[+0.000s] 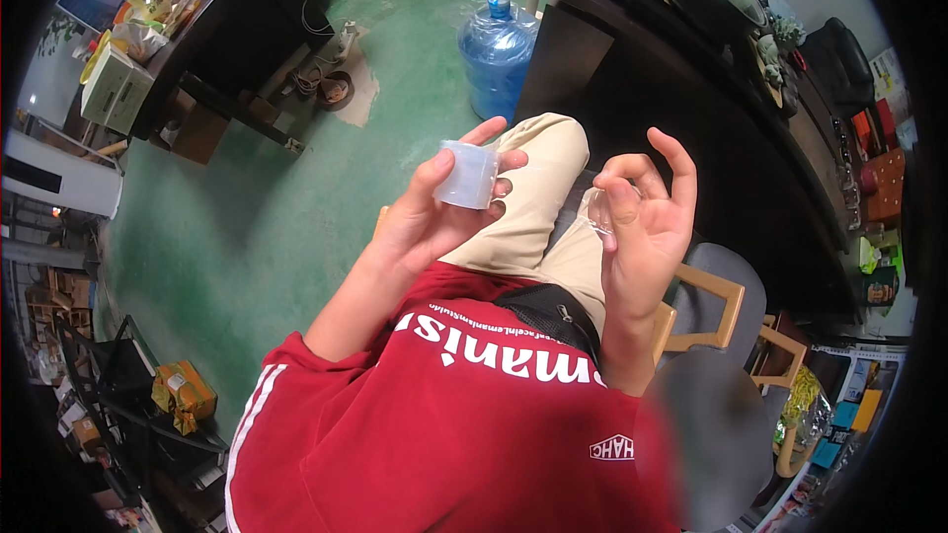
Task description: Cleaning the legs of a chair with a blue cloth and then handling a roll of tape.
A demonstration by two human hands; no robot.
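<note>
In front of my lap, my left hand grips a small translucent, pale bluish roll of plastic film or tape. The thumb presses one side and the fingers wrap the other, with the palm turned up. To the right, my right hand pinches a piece of clear plastic film between thumb and a fingertip, while another finger points up. Faint glints show between the hands, but I cannot tell whether the film runs from one to the other. Both hands are above my beige trousers.
A dark desk with crockery runs along the right, beside a film-wrapped blue water jug. Another cluttered desk is at upper left. A wooden-armed chair stands at my right. An orange-yellow package lies at lower left.
</note>
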